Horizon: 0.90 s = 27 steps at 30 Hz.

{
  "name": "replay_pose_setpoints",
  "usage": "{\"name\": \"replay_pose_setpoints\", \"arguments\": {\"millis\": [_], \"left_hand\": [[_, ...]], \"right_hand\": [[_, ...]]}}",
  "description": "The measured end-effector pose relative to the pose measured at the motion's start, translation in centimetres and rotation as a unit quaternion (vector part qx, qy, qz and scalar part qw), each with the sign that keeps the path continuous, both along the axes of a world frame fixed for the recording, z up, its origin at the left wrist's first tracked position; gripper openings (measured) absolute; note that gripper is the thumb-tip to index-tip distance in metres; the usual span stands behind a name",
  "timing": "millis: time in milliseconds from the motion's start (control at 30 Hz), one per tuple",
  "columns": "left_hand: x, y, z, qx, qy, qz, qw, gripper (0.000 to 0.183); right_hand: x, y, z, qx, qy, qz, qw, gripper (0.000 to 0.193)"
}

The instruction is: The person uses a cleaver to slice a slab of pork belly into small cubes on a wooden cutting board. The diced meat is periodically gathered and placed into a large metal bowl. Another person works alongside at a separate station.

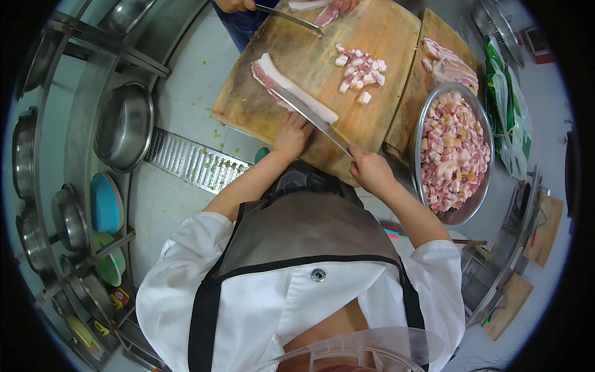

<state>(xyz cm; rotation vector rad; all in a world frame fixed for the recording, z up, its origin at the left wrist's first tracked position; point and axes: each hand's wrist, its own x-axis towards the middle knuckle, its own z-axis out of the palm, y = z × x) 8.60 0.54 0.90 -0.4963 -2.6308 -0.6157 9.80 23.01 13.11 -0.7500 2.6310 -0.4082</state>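
Observation:
A long strip of pork belly (297,90) with a pale rind side lies slantwise on the wooden cutting board (248,93). My right hand (372,170) grips the handle of a long knife (316,121). Its blade lies along the near side of the strip, pointing to the far left. My left hand (293,136) is curled at the blade's near edge, beside the meat; its fingertips are partly hidden, so what they hold is unclear. Diced pork (362,71) sits in a small pile farther right on the board.
At right, a steel bowl (418,142) is heaped with diced pork. Pork slices (452,65) lie on a second board (434,31), near a green-and-clear plastic bag (505,105). Across the board, another person's hand (234,5) holds a knife (288,18). Shelves with bowls (124,127) stand left.

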Motion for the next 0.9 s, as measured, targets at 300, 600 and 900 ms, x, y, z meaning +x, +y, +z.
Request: {"name": "replay_pose_setpoints", "arguments": {"millis": [300, 600, 900], "left_hand": [[-0.5, 0.0, 0.3, 0.013, -0.017, -0.009, 1.000, 0.023], [-0.5, 0.7, 0.2, -0.040, 0.020, 0.021, 0.999, 0.024], [-0.4, 1.0, -0.3, 0.005, -0.034, -0.001, 0.999, 0.022]], "right_hand": [[-2.3, 1.3, 0.4, -0.023, -0.078, -0.025, 0.996, 0.034], [-2.1, 0.7, 0.2, 0.006, -0.072, -0.020, 0.997, 0.030], [-4.0, -1.0, 2.2, 0.080, -0.108, -0.009, 0.991, 0.021]]}}
